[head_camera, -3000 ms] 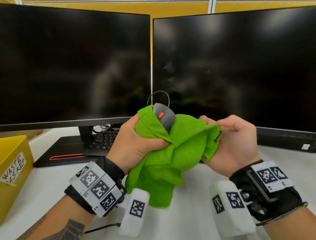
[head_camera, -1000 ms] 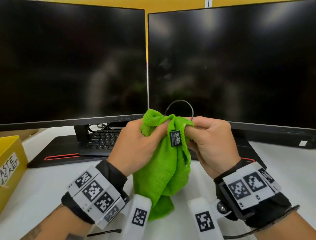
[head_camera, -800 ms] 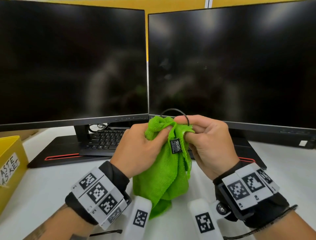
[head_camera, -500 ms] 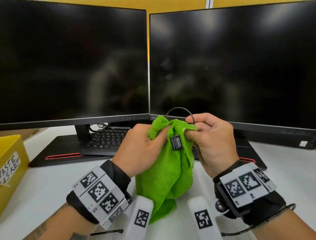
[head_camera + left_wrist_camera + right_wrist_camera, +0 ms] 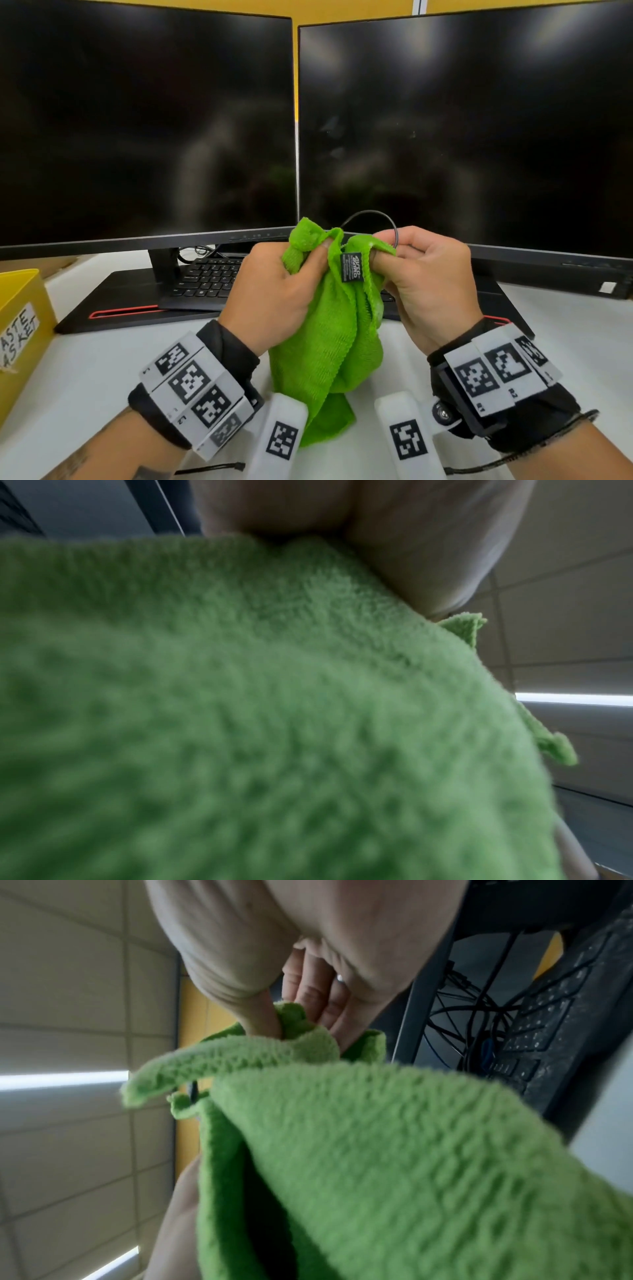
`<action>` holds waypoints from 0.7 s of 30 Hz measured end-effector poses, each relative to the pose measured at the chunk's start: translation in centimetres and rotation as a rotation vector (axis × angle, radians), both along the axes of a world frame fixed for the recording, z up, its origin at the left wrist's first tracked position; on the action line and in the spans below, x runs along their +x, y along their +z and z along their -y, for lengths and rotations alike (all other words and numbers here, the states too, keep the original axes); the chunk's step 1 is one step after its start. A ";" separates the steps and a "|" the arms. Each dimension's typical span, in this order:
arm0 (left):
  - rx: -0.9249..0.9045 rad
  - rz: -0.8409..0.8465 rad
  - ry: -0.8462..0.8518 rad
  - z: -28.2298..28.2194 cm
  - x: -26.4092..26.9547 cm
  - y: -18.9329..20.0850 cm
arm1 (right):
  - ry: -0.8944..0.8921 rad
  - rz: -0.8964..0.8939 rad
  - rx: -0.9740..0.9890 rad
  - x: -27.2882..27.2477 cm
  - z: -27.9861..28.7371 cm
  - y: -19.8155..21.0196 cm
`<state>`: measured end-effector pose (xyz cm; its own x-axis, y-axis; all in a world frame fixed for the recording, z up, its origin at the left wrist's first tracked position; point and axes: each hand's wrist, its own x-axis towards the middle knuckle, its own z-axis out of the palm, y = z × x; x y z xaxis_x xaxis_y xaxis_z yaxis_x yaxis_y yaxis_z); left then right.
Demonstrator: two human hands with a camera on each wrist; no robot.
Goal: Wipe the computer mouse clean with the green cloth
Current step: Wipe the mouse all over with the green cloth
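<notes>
I hold the green cloth (image 5: 329,342) bunched up above the desk between both hands. My left hand (image 5: 274,291) grips its left fold, thumb pressed into the fabric. My right hand (image 5: 424,277) pinches the right fold beside the black label. The mouse itself is hidden inside the cloth. Only its thin black cable (image 5: 370,214) loops out over the top, past my right index finger. The cloth (image 5: 274,723) fills the left wrist view under the palm (image 5: 411,534). In the right wrist view, fingers (image 5: 308,988) curl into the cloth (image 5: 377,1150).
Two dark monitors (image 5: 147,120) (image 5: 462,130) stand close behind my hands. A black keyboard (image 5: 209,277) lies under the left one on a black base (image 5: 120,301). A yellow waste basket (image 5: 20,325) sits at the left edge of the white desk (image 5: 102,377).
Three seconds ago the grey mouse stuck out above the cloth; now the cloth covers it. My hands have come together and, over the last second, dipped and rose slightly.
</notes>
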<state>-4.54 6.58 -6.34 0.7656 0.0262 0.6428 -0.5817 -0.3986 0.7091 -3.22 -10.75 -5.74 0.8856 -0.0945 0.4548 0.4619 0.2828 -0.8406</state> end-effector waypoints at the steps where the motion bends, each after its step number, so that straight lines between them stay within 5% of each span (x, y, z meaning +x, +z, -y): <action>1: -0.016 -0.002 0.003 0.0 -0.1 0.1 | 0.040 -0.016 0.003 0.0 0.1 0.1; 6: -0.081 0.019 0.073 -0.2 0.2 0.1 | 0.216 -0.078 0.086 0.1 0.6 0.0; 13: -0.153 0.016 0.073 -0.2 0.5 0.0 | 0.074 -0.033 0.094 0.2 0.2 -0.4; 18: -0.230 0.015 0.082 -0.4 0.8 0.0 | 0.274 -0.083 0.149 0.3 0.1 -0.4; 21: -0.269 -0.019 0.059 -0.1 1.0 -0.1 | 0.189 -0.032 0.116 0.2 0.1 -0.5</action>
<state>-3.56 6.69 -6.49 0.7698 0.2390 0.5918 -0.5483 -0.2271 0.8049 -3.00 -10.83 -6.28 0.9063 0.0243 0.4220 0.3652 0.4577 -0.8107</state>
